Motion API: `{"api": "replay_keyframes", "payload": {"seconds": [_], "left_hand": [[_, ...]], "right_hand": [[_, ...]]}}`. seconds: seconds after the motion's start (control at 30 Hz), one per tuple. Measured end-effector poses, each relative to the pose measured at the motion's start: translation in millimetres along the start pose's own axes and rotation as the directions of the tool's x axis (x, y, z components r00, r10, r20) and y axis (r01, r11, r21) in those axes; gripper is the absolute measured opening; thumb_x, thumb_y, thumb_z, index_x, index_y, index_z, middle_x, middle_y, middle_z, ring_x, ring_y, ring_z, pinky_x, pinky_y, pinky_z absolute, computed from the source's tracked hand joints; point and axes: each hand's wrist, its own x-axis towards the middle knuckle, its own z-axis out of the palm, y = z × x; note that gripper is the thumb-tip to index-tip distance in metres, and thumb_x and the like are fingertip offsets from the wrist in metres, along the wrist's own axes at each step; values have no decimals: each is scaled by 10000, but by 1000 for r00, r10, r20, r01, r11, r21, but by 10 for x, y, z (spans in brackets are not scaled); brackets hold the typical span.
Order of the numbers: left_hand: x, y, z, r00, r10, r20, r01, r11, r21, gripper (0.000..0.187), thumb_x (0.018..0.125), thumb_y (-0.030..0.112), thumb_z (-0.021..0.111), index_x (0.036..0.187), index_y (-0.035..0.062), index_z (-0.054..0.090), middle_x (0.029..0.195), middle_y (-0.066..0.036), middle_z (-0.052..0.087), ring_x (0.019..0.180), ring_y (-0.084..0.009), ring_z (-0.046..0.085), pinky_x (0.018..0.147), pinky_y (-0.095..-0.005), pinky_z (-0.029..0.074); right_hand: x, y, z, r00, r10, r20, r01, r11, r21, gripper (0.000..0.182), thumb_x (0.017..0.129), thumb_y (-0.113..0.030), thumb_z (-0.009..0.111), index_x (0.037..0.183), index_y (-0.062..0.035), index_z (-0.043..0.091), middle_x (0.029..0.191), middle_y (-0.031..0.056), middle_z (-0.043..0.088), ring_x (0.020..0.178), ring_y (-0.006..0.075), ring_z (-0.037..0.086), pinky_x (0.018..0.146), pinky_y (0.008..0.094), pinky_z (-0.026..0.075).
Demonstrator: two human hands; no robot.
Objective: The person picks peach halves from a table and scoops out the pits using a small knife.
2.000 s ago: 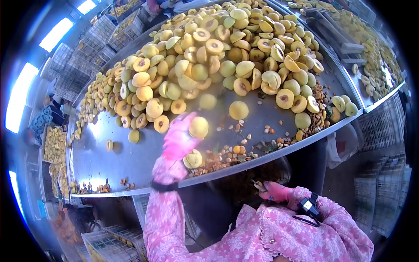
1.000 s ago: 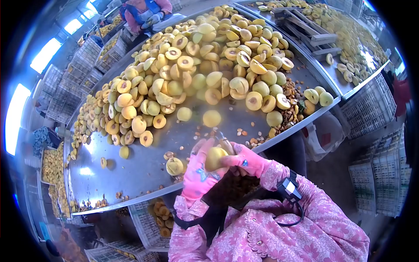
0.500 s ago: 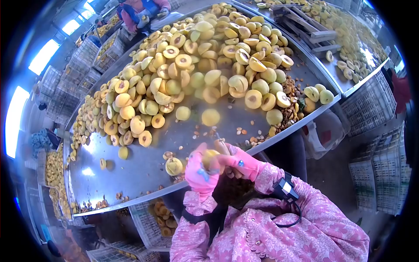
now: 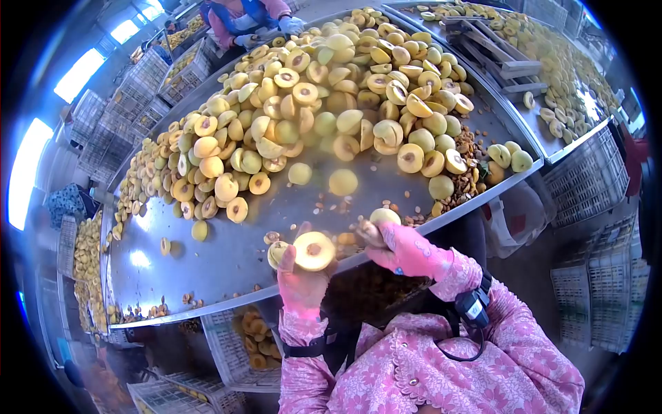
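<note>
My left hand (image 4: pixel 303 276), in a pink glove with bare fingertips, holds a halved yellow fruit (image 4: pixel 314 251) with its cut face and brown centre turned up. To its right, my right hand (image 4: pixel 389 241) is closed round another fruit piece (image 4: pixel 385 217), whose pale rounded side shows at the fingers; whether a tool is also there is hidden. Both hands are over the near edge of the metal table (image 4: pixel 207 276). Beside my left fingers lies another fruit piece (image 4: pixel 277 254). A large heap of halved fruit (image 4: pixel 303 96) covers the table's far part.
Brown pits and scraps (image 4: pixel 465 165) lie near the right edge. A wooden rack (image 4: pixel 493 52) rests on the neighbouring table. White crates (image 4: pixel 589 172) stand at the right, and a crate of fruit (image 4: pixel 241 345) is below the table. Across the heap are a co-worker's gloved hands (image 4: pixel 289 25).
My hands have moved apart from their meeting over one fruit. A cut face now shows in my left hand, and a separate piece is in my right. The view has shifted slightly.
</note>
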Motion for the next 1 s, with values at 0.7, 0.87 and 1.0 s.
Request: {"api": "replay_keyframes", "payload": {"seconds": [0.7,0.87,1.0], "left_hand": [[-265,-133,36,952,-264,155,163,866,472,654,762,230,601,1303,19,300,1224,-133,442,1106,-263,476,964,-371,372],[-252,-224,-23,945,-327,-19,315,891,325,483,819,211,531,1230,-4,400,1179,-165,483,1076,-299,492,932,-432,395],[-298,-227,-138,961,-272,54,268,961,64,443,817,217,526,1184,-19,443,1115,-184,522,1039,-322,511,922,-448,398]], "right_hand": [[-27,-261,64,975,-149,166,174,973,-151,443,705,-125,676,1064,17,460,896,143,566,799,241,569,703,342,441],[-44,-363,37,969,-40,245,98,969,-229,327,758,-101,614,1032,8,471,881,147,571,831,243,577,712,315,446],[-275,-410,14,992,9,125,1,997,-83,222,843,-96,508,1049,-17,488,913,81,564,833,138,555,717,231,433]]}}
